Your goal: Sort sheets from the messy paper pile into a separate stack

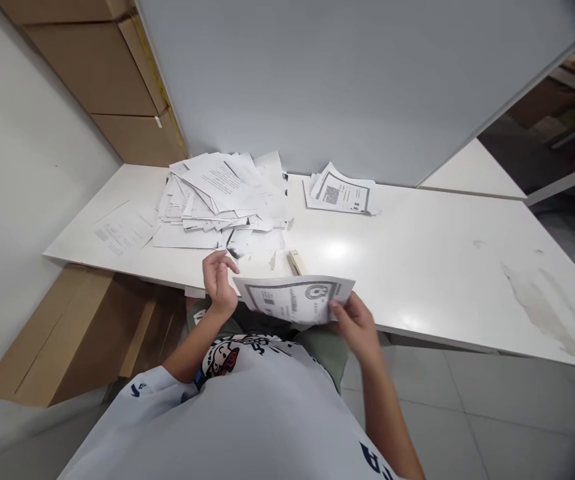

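Note:
A printed sheet of paper (287,301), with a dark border and a round emblem, is gripped at its right end by my right hand (356,323), thumb on top. It is held over the front edge of the table. Just off the sheet's left end is my left hand (219,283), raised, with loosely bent fingers and nothing in it. Behind the sheet lies a small cream object (295,262) that looks like a stapler, partly hidden by the paper. A messy pile of printed papers (227,190) sits beyond my left hand.
A smaller stack of bordered sheets (342,193) lies at the back, against the grey panel (297,87). One faint sheet (122,230) is on the left of the white table (427,267). Cardboard boxes (102,67) stand back left, and another box (62,333) below the table.

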`<state>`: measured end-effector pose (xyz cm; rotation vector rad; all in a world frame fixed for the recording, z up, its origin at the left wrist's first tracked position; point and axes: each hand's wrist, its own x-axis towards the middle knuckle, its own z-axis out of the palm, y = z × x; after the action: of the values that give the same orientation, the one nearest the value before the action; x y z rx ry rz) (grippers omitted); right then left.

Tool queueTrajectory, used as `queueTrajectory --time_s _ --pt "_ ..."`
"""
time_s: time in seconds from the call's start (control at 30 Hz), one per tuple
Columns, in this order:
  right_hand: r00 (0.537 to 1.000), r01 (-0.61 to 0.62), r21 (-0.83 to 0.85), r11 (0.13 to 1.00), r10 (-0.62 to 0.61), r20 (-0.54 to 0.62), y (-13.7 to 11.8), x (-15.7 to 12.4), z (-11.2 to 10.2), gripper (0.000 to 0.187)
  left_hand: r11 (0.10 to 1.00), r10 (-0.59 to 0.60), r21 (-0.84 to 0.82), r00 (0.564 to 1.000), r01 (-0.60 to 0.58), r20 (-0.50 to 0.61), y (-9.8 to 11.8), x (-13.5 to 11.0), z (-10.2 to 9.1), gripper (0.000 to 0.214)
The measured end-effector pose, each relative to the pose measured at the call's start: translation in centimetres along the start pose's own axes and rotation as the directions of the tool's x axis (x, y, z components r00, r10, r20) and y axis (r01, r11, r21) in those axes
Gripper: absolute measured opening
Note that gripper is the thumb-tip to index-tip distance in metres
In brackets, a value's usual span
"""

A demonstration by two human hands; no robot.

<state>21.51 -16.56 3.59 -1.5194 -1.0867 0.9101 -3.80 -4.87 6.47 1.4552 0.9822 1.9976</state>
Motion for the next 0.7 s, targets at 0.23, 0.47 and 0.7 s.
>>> queueTrajectory --time_s 0.23,0.47,0.7 --pt "0.946 -0.325 -0.108 0.939 0.324 -0.028 3.7 -1.5 -8.8 0.028 0.916 -0.322 0.392 0.740 0.086 0.591 -3.1 -2.1 6.7 0.033" --pt "0.922 -0.386 0.001 0.922 0.386 0.012 3.4 -0.7 -10.4 0.037 0.902 -0.335 0.414 0.404 -0.124 0.851 -5.6 -5.3 11.3 0.037" --pt "0.894 -0.448 0.098 0.889 0.449 0.011 3.7 -0.7 -10.5 0.044 0.840 -0.527 0.537 0.355 0.078 0.772 -4.3 -2.2 12.0 0.035"
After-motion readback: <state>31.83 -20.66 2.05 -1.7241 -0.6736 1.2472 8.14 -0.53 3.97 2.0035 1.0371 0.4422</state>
